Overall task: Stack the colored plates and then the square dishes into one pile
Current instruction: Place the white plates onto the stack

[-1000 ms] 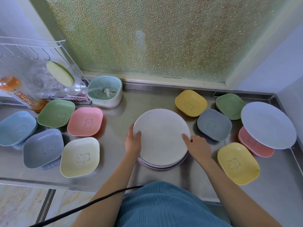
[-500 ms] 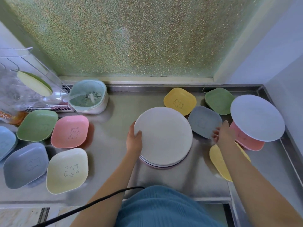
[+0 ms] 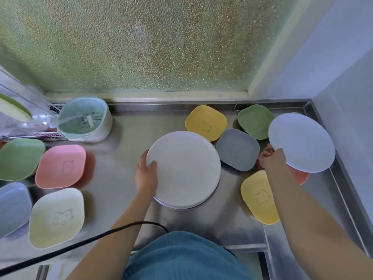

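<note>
Head view: looks down on a stainless steel surface [image 3: 125,158] with a pile of round plates at its centre and square dishes spread to either side.
Pile: round cream-white plastic plate [image 3: 184,168] tops a low pile of plates in the middle of the surface; a pinkish rim shows under it at 6 o'clock.
Left hand [image 3: 146,174]: rests on the pile's edge at 9 o'clock, thumb on the top plate's rim and fingers tucked under, a light steadying grip.
Right hand [image 3: 272,159]: pinches the near-left rim of a round pale blue plastic plate [image 3: 301,142], thumb on top, fingers below and hidden.
Blue plate position: at 3 o'clock from the pile, well apart, over a pink square dish [image 3: 300,175]; whether it rests on that dish or is lifted clear I cannot tell.
Square dishes right: yellow bear-printed dish [image 3: 205,122] at 12 o'clock, grey one [image 3: 237,149] just beside the pile, green one [image 3: 254,121] behind it, another yellow one [image 3: 259,197] at 4 o'clock.
Square dishes left: green [image 3: 20,158], pink [image 3: 60,165], pale yellow [image 3: 57,216] and blue-grey [image 3: 13,207] at 9 o'clock.
Step, as I judge it: carry the blue plate onto the pile; the square dishes are not yet stacked.
Handling: plate looks light, stiff and smooth, probably slippery; a one-sided rim pinch lets it droop, so fingers should reach well under.
Risk: its far edge could clip the grey dish in between on the way across.
</note>
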